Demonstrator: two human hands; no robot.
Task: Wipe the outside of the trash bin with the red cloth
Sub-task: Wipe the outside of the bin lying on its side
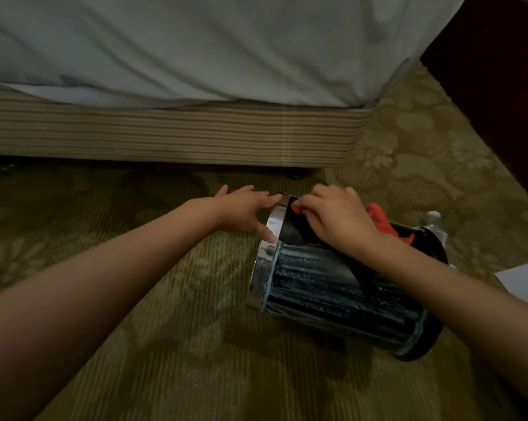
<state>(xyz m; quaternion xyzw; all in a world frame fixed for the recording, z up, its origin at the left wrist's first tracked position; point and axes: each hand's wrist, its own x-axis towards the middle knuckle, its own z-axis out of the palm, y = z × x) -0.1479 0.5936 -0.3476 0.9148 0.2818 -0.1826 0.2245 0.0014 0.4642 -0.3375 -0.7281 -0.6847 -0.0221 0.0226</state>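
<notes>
A dark ribbed trash bin point(332, 287) with a shiny metal rim lies on its side on the carpet, its rim toward the left. My left hand point(244, 209) holds that rim, fingers on its top edge and thumb lower down. My right hand point(335, 220) presses the red cloth point(381, 220) against the bin's upper side near the rim. Most of the cloth is hidden under the hand; a bunch of it sticks out behind the wrist.
A bed with a white sheet point(196, 47) and striped base point(165, 135) runs across the back. Dark wooden furniture point(499, 86) stands at the right. A plastic bottle point(435, 223) and a white paper point(523, 281) lie behind the bin on the patterned carpet.
</notes>
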